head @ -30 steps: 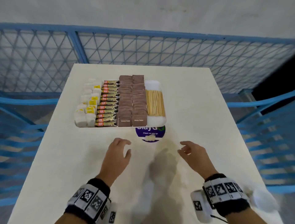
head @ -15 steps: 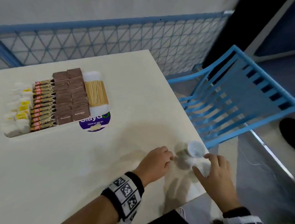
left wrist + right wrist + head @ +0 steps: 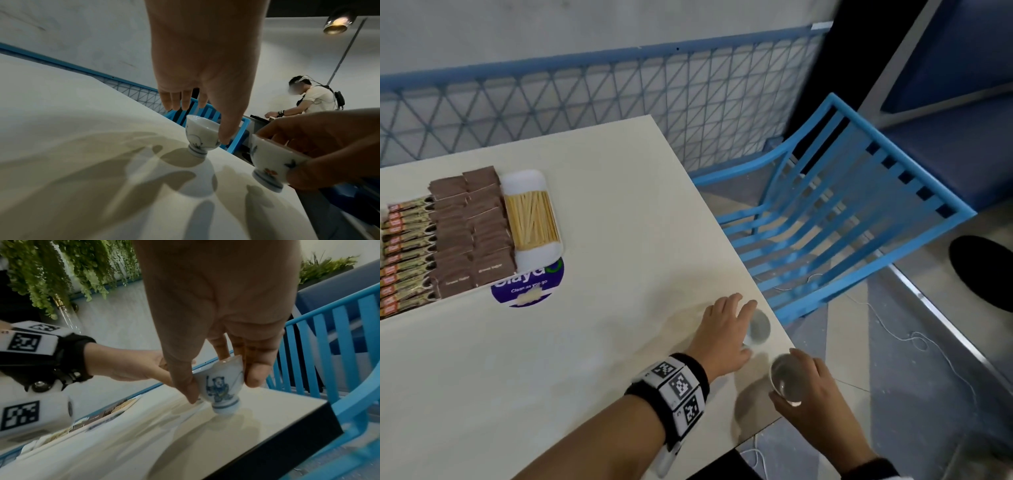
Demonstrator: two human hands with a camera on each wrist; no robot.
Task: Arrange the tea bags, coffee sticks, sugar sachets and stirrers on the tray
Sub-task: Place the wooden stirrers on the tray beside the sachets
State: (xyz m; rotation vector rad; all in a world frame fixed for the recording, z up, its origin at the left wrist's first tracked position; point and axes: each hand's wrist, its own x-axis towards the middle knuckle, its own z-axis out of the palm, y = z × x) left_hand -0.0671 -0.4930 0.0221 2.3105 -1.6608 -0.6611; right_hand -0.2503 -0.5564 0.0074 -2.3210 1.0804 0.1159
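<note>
The white tray (image 3: 536, 255) sits at the far left of the table, holding rows of coffee sticks (image 3: 407, 253), brown sugar sachets (image 3: 472, 233) and a bundle of wooden stirrers (image 3: 532, 219); the tea bags are out of view. Both hands are far from it, at the table's near right corner. My left hand (image 3: 743, 322) reaches over a small white cup (image 3: 202, 133) standing on the table, thumb touching its side, fingers straight. My right hand (image 3: 223, 389) grips a second small cup (image 3: 220, 386) with a blue bear print, tilted just above the table edge.
A purple round sticker (image 3: 527, 287) lies under the tray's near edge. A blue slatted chair (image 3: 842, 219) stands close to the table's right side, and a blue mesh fence (image 3: 585, 102) runs behind. Another person (image 3: 308, 100) works at a counter beyond.
My view swung right, putting the tray at the left. Both hands moved from in front of the tray to the near right corner. The right hand lifted one cup away from the other.
</note>
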